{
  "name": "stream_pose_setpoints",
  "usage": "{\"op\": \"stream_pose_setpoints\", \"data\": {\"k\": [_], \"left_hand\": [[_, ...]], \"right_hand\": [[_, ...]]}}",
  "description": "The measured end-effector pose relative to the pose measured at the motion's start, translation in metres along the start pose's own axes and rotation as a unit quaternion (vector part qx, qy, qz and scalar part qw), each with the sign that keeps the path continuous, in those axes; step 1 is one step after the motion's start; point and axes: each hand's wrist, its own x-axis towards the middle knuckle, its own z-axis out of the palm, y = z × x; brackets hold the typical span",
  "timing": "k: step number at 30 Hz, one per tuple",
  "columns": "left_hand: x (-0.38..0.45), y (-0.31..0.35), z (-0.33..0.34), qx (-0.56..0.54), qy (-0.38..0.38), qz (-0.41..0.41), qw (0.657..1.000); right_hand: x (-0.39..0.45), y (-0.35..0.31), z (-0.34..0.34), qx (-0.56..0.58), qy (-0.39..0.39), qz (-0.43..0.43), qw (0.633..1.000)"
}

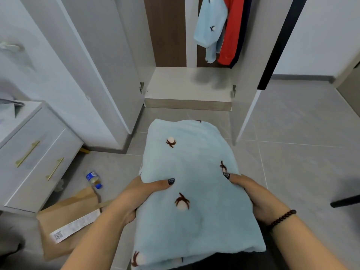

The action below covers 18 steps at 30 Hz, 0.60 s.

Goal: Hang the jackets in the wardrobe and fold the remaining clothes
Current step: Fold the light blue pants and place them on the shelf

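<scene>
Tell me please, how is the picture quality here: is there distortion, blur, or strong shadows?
Head view: wide-angle distortion bows the wardrobe doors outward; lighting is soft and even; two faint shadows lie on the wardrobe floor under the hanging clothes; the folded blue garment held by the left hand and right hand is fairly sharp, while the frame edges look smeared.

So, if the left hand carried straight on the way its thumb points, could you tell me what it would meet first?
The left hand already grips the folded pale-blue fleece garment with brown motifs. Its thumb points rightward across that fabric, so it would probably meet the right hand at the opposite edge; depth is unclear.
</scene>
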Motion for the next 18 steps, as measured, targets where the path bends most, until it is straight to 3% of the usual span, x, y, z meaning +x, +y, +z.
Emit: {"op": "stream_pose_setpoints", "data": {"k": [4,10,18], "left_hand": [[0.055,0.035,-0.002,0.044,0.000,0.051,0.998],[0.106,0.105,0.003,0.100,0.055,0.103,0.988],[0.051,0.248,0.028,0.004,0.034,0.046,0.998]], "right_hand": [[0.045,-0.048,-0.020,0.028,0.016,0.023,0.999],[0.102,-0.125,0.002,-0.111,0.024,0.050,0.992],[0.060,-0.250,0.066,-0.119,0.071,0.028,0.990]]}}
